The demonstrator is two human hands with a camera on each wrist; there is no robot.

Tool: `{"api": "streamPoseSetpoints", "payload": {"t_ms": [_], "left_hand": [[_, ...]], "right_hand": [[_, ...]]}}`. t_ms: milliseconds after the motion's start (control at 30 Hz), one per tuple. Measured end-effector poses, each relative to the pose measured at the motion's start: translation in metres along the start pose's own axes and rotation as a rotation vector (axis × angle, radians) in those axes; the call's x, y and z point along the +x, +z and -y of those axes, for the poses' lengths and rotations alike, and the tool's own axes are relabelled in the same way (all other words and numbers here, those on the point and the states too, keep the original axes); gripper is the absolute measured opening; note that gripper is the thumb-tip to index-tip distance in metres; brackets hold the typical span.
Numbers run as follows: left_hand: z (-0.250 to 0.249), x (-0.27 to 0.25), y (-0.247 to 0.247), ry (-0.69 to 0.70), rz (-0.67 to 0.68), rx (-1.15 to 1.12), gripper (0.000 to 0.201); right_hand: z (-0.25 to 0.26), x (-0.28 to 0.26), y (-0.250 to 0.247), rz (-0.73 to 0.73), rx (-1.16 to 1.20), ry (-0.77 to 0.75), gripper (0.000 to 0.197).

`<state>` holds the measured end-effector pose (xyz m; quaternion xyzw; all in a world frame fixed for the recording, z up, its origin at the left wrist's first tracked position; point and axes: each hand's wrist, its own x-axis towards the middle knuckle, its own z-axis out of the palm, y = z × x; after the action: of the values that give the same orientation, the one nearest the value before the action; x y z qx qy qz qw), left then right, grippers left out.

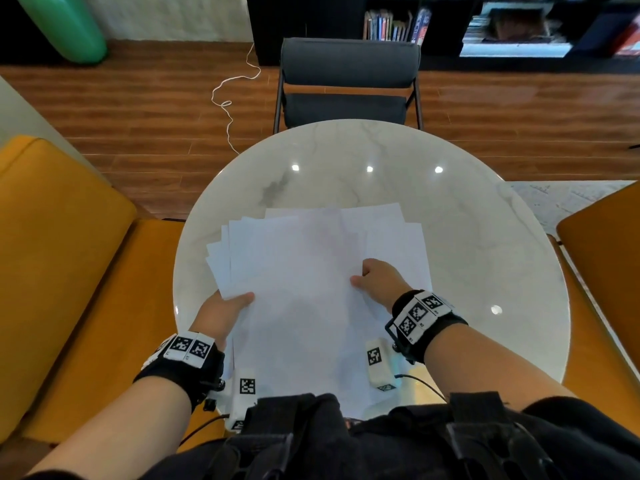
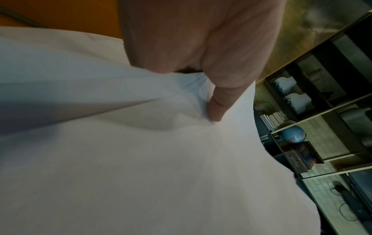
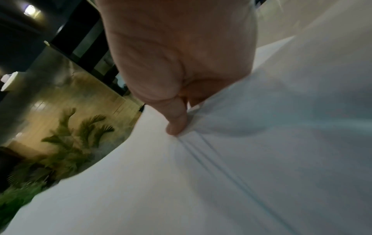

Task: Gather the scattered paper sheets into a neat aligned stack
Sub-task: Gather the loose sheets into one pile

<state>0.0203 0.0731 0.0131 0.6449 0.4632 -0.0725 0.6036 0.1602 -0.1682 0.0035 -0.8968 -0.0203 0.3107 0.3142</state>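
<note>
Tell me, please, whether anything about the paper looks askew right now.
Yes: the paper sheets are fanned, with staggered corners at the far left and other sheets jutting far right on the marble table. The left hand and right hand pinch them.

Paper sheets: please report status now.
Left hand and right hand both pinch paper sheets. Sheets fanned, not aligned. Nothing blocking on table.
</note>
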Motion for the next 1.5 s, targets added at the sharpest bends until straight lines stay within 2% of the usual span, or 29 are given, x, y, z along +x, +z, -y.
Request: {"api": "streamPoseSetpoints", "payload": {"t_ms": [33,133,333,400,500,567,633,700,767,867,933,967,1000,1100,1167,1233,1267,1333,1433,1500], "left_hand": [[0.001,0.0,-0.001,0.0,-0.015,0.001,0.046],[0.002,-0.002,-0.005,0.016,-0.079,0.039,0.042],[0.004,0.006,-0.018,0.005,-0.139,0.135,0.042],[0.005,0.006,-0.019,0.001,-0.132,0.169,0.043],[0.009,0.006,-0.017,-0.006,-0.093,0.19,0.046],[0.01,0.005,-0.016,0.008,-0.085,0.233,0.045],[0.009,0.005,-0.016,0.022,-0.107,0.286,0.043],[0.008,0.004,-0.017,0.013,-0.14,0.352,0.044],[0.007,0.004,-0.018,-0.02,-0.158,0.382,0.046],[0.006,0.005,-0.018,-0.024,-0.134,0.374,0.044],[0.004,0.004,-0.015,-0.022,-0.098,0.362,0.044],[0.003,0.004,-0.012,-0.017,-0.073,0.34,0.045],[0.001,0.003,-0.008,-0.015,-0.044,0.309,0.046],[-0.005,0.0,0.005,-0.022,-0.009,0.146,0.057],[-0.009,-0.007,0.015,-0.098,0.013,-0.009,0.068],[-0.007,-0.009,0.022,-0.154,0.137,-0.108,0.08],[-0.006,-0.011,0.026,-0.13,0.203,-0.108,0.073],[-0.001,-0.011,0.033,-0.038,0.201,0.0,0.047],[0.002,-0.008,0.032,0.033,0.101,0.172,0.045],[0.001,-0.005,0.026,0.043,0.072,0.175,0.043]], "right_hand": [[-0.003,-0.002,-0.004,-0.043,0.027,-0.027,0.028],[-0.016,0.001,-0.018,-0.24,0.116,0.03,0.011],[-0.039,0.005,-0.038,-0.491,0.41,0.194,0.008],[-0.044,0.004,-0.039,-0.444,0.442,0.219,0.005],[-0.049,0.001,-0.034,-0.3,0.314,0.213,0.024],[-0.052,0.003,-0.033,-0.341,0.226,0.202,0.031],[-0.055,0.003,-0.041,-0.505,0.363,0.208,0.027],[-0.056,0.0,-0.056,-0.646,0.582,0.226,0.014],[-0.054,-0.004,-0.072,-0.72,0.77,0.243,0.004],[-0.047,-0.008,-0.085,-0.675,0.883,0.205,0.018],[-0.038,-0.013,-0.08,-0.564,0.867,0.148,0.007],[-0.034,-0.016,-0.075,-0.538,0.855,0.133,0.012],[-0.03,-0.019,-0.068,-0.525,0.825,0.128,0.018],[-0.027,-0.022,-0.041,-0.49,0.738,0.113,0.019],[-0.028,-0.024,-0.021,-0.409,0.611,0.115,0.027],[-0.029,-0.029,-0.003,-0.312,0.487,0.126,0.03],[-0.028,-0.032,0.004,-0.285,0.458,0.125,0.03],[-0.026,-0.037,0.01,-0.319,0.408,0.122,0.034],[-0.026,-0.031,-0.005,-0.443,0.366,0.103,0.027],[-0.03,-0.021,-0.024,-0.494,0.333,0.121,0.021]]}}
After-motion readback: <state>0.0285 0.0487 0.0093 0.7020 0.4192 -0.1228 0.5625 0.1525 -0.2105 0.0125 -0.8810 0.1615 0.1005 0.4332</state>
